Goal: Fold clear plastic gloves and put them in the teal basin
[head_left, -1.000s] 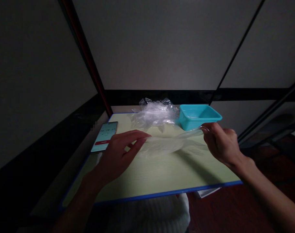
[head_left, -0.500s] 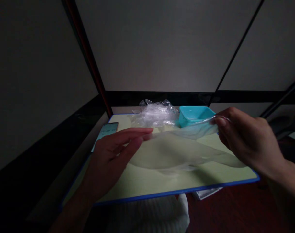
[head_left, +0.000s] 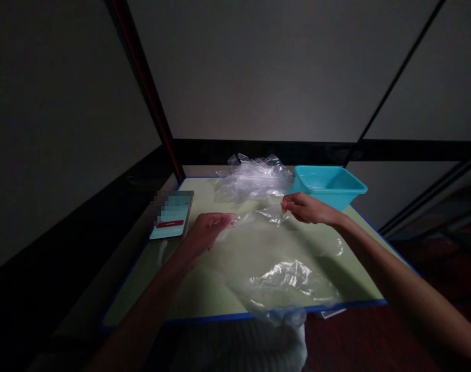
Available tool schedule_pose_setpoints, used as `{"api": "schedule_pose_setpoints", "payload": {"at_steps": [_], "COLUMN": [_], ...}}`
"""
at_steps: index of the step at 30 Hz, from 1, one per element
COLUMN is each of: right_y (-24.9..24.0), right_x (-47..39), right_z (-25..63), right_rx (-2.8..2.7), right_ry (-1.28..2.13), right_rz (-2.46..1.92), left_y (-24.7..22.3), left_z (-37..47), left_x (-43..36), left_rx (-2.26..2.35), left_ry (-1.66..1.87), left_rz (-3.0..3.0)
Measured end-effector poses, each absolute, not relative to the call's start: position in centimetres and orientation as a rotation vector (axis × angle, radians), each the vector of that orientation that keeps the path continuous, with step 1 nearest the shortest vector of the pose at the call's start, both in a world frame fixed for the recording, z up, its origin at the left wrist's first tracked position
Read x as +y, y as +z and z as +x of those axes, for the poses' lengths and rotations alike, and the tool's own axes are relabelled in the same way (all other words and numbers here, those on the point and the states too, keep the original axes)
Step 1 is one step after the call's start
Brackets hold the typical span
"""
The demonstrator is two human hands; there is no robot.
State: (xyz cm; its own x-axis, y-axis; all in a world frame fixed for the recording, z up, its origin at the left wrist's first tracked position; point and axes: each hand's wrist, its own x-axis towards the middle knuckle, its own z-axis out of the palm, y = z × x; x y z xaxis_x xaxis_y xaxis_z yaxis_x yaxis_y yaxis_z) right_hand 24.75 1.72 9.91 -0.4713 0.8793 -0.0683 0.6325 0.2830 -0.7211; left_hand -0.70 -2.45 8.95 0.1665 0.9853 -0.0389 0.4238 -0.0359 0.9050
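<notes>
Both left hand [head_left: 204, 231] and right hand [head_left: 308, 208], I saw, pinched the plastic bag [head_left: 287, 275] closer together, seemingly slackening it between them.

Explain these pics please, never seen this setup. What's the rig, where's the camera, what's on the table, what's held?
There is no machine here: a person works with two bare hands. Every picture comes from one camera worn on the head, looking forward and down.

The left hand and right hand each pinch the upper edge of a clear plastic film, perhaps a bag. It spreads toward the wearer, above the table.

On the table, a phone lies at the left, a heap of crumpled clear plastic sits at the back, and a turquoise plastic tub stands at the back right.
</notes>
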Motion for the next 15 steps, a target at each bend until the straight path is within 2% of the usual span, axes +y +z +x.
{"api": "schedule_pose_setpoints", "payload": {"at_steps": [6,15], "right_y": [4.2,1.5], "right_x": [4.6,6.6], "right_z": [23.5,23.1], "right_rx": [-2.232,-2.179], "right_ry": [1.011,0.792], "right_rz": [-1.428,-1.532], "left_y": [4.8,3.1], "left_z": [-1.0,-2.1], "left_x": [0.1,0.8], "left_rx": [1.528,1.772], "left_ry": [0.817,0.986], "left_rz": [1.75,2.019]}}
